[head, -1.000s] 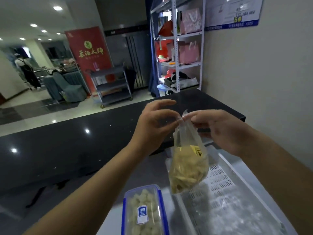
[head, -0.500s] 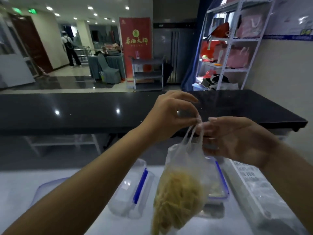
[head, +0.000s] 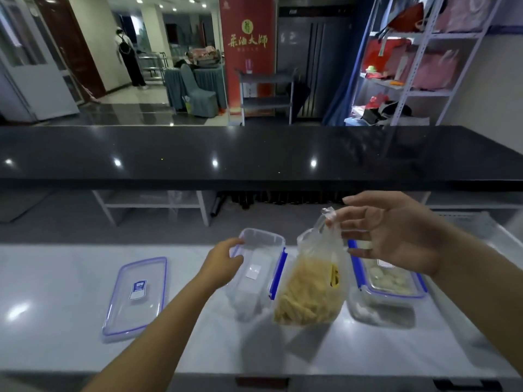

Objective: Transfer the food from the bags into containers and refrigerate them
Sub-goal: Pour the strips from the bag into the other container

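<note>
A clear plastic bag (head: 311,284) of pale yellow strips hangs just above the white worktop (head: 56,321). My right hand (head: 393,233) pinches the bag's top handles between thumb and fingertips, the other fingers spread. An empty clear container (head: 254,273) with blue latches stands left of the bag. My left hand (head: 223,261) grips that container's left rim. Its loose lid (head: 135,295) lies flat further left. A closed container (head: 387,281) of white dumplings sits to the right, behind my right hand.
A long black counter (head: 254,154) runs across behind the worktop. A perforated metal surface (head: 469,222) lies at the far right. Beyond the counter are a shelf rack (head: 410,66), a trolley (head: 266,91) and a person (head: 130,58) standing far off.
My left hand has let go of the bag's top and dropped to the empty container's rim. My right hand alone holds the bag, now lower. The view has tilted down.
</note>
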`<state>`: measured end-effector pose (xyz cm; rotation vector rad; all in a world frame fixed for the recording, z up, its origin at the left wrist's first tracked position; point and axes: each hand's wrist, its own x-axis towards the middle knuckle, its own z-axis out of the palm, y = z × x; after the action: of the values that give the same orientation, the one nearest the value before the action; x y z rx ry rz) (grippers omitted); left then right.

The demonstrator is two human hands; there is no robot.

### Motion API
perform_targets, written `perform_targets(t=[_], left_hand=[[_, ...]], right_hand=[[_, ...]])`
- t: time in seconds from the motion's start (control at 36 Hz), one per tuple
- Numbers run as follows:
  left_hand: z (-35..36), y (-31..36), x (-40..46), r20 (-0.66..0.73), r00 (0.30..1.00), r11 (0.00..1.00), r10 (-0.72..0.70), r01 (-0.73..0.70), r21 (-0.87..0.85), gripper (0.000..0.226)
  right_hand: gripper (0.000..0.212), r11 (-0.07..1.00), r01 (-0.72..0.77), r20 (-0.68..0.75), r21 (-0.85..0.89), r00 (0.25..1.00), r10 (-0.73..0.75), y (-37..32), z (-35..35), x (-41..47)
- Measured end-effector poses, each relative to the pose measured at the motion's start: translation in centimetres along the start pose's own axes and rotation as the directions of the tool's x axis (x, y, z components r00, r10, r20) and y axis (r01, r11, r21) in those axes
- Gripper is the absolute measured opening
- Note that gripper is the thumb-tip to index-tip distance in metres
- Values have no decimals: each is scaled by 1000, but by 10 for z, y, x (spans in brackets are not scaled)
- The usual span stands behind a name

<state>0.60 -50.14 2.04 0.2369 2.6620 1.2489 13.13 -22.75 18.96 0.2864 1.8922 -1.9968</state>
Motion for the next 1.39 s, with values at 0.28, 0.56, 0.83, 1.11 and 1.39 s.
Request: perform_targets(t=[0.28,0.56,0.83,1.11,1.39], left_hand=[[28,113,-4,360,861,925,359,-381,-10,57],[47,154,30,321,857,914,403,-394,-97,22],[68,164,39,40,742,737,669,-669,98,26],[46,196,63,-11,415,400,910,-869,290,22],[-5,254,76,-21,405,405,914,-912,55,19]], right_hand=[[27,981,-14,-84,-193,996,-2,23,-20,37],[26,989,137,-33,-52,990,-139,24,-62,45],[47,973,107,-22,-205,993,-113,28,-71,60],[39,949,289,-410,124,886,-216,77,-101,58],[88,396,14,-48,918,996,77,172,-49,96]])
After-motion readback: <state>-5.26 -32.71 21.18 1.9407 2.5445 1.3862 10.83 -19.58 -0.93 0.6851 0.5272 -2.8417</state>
